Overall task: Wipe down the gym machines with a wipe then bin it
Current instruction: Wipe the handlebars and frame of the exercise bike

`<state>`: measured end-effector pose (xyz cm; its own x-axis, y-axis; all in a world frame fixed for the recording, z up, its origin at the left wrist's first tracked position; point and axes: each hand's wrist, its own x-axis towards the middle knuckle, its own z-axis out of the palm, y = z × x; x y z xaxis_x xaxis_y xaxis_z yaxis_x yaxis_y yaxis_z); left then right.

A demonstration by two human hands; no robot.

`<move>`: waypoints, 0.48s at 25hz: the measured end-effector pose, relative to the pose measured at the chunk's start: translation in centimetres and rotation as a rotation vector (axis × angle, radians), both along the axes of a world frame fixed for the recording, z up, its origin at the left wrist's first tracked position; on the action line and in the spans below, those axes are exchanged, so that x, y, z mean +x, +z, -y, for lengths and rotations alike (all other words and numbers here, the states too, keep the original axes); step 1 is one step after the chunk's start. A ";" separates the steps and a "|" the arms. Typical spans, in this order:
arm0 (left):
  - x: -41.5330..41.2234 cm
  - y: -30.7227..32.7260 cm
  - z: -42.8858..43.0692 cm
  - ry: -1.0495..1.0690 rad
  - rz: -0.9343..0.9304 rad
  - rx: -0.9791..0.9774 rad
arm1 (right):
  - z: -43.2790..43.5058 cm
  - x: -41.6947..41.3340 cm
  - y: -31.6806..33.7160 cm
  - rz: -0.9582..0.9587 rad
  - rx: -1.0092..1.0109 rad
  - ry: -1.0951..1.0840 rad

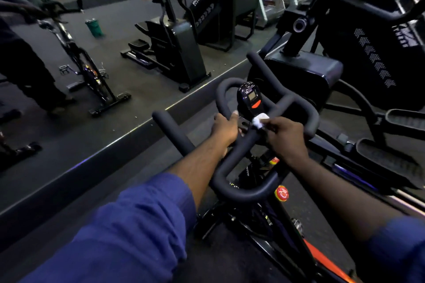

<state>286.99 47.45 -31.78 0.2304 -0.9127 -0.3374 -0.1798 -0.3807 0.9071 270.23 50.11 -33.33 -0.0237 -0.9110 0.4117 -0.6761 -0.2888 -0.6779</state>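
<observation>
Wipe [260, 121]: white, crumpled, lay against the handlebar's [232, 188] centre, just below the console [251, 96].
Right hand [285, 138]: fingertips pinched the wipe and pressed it to the bar.
Left hand [226, 127]: fingers curled round the handlebar just left of the console, thumb raised.
Console: black, small screen, orange strip beneath.
Bin [94, 27]: green, upright on the floor at upper left, well apart from the hands.

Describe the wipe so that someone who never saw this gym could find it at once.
Start at the spin bike's black handlebars in the middle of the view. Just below the small console the right hand pinches the wipe against the centre bar. It is the one white wad among black parts.
</observation>
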 end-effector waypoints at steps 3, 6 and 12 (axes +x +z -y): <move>1.3 0.3 -4.7 -0.106 0.113 -0.021 | -2.5 0.8 2.1 -0.210 0.039 0.178; 3.2 2.8 -11.1 -0.013 -0.037 -0.069 | -6.2 1.2 3.2 0.151 0.158 0.197; 5.5 4.4 -27.8 0.188 -0.166 -0.051 | -17.0 4.7 3.3 0.849 0.675 0.612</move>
<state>292.47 75.28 -27.34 0.3428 -0.8761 -0.3391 0.0428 -0.3460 0.9372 274.91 67.10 -30.06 0.4490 -0.8899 -0.0804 0.1708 0.1738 -0.9698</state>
